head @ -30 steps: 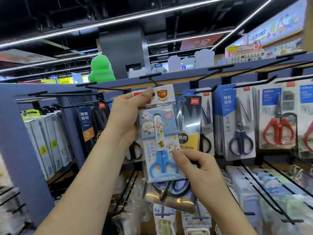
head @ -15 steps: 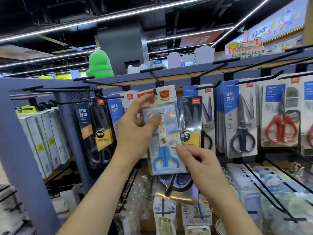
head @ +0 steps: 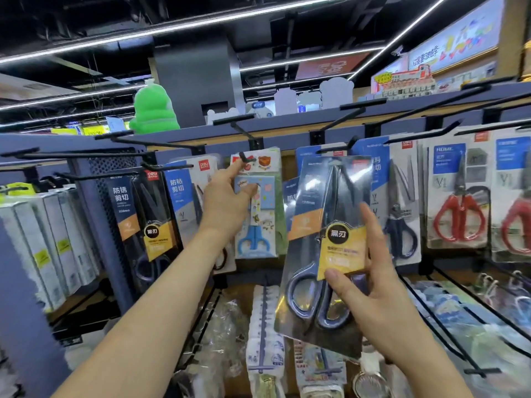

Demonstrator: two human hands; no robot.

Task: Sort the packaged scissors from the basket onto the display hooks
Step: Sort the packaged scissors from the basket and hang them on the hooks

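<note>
Status: one pack placed, one pack in hand, remainder unknown. The basket is out of view, so the count of unsorted packs cannot be told.

1. Right hand (head: 373, 291), at 4 o'clock in the view: closed in a grip on the black-blade scissors pack (head: 324, 225), thumb across the yellow label, fingers along the right edge. This pack is tilted, clear of any hook, and not yet hung.
2. Left hand (head: 224, 205), at 9 o'clock of that pack: index finger straight, tip on the header of the children's scissors pack (head: 258, 225); thumb lies on its face. No grip shows.
3. The children's pack hangs from the display hook (head: 244, 158) at its 12 o'clock and appears seated.
4. Matching hung black-blade packs (head: 155, 225) sit at 9 o'clock, the probable destination.
</note>
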